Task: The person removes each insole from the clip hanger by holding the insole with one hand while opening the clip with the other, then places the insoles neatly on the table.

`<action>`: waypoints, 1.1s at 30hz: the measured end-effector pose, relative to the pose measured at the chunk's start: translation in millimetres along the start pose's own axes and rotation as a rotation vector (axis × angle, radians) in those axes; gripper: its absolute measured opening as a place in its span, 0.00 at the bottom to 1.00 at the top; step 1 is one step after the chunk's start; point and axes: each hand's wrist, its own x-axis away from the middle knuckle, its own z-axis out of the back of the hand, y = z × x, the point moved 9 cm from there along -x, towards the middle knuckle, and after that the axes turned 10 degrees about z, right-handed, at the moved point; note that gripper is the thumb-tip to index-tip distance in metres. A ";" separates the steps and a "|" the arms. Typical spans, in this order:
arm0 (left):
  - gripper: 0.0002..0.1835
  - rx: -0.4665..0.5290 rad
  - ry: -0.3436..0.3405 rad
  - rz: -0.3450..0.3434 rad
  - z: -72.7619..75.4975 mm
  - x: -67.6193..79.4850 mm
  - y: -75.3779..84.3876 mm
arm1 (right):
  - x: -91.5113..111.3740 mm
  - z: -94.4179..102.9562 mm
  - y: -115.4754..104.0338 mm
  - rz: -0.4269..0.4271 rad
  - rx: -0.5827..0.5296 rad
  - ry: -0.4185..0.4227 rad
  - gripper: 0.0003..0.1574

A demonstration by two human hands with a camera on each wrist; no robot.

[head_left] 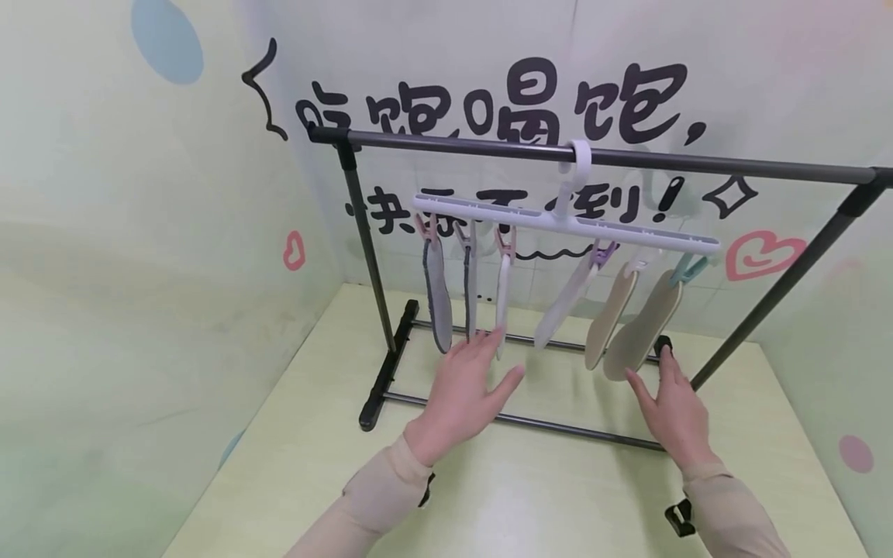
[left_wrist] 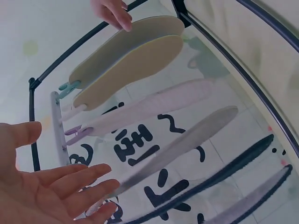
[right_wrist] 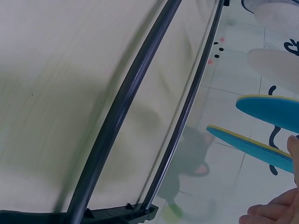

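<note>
Below the top rail (head_left: 453, 144) of a dark rack (head_left: 368, 248), a pale lilac hanger (head_left: 523, 219) carries six insoles in a row, each pinched by a small clip. From the person's left come two dark-edged grey insoles (head_left: 438, 294), a slim pale insole (head_left: 501, 294), a lilac-white insole (head_left: 567, 302), then an inner beige insole (head_left: 610, 318) and an outer beige insole (head_left: 645, 329), the last under a teal clip (head_left: 689, 267).

The left hand (head_left: 460, 395) is spread wide, thumb well away from its fingers, the fingertips at the lower end of the slim pale insole; I cannot tell whether they touch it. The right hand (head_left: 675, 415) has its fingers straight and thumb apart, just beside the lower end of the outer beige insole; contact is unclear. The rack stands on a pale tabletop (head_left: 516, 496), before a wall with black lettering (head_left: 533, 81).
</note>
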 end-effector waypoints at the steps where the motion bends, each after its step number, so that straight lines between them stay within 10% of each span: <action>1: 0.32 -0.003 0.003 -0.019 -1.1 -2.3 5.2 | -1.0 -0.8 -0.4 0.002 0.002 -0.002 0.52; 15: 0.29 -0.065 -0.044 -0.191 -36.5 -36.4 71.2 | -13.0 0.3 -7.7 0.071 0.002 0.118 0.43; 33: 0.29 -0.059 -0.211 -0.159 -93.7 -70.2 109.2 | -16.3 -2.7 -0.2 0.103 -0.017 0.194 0.32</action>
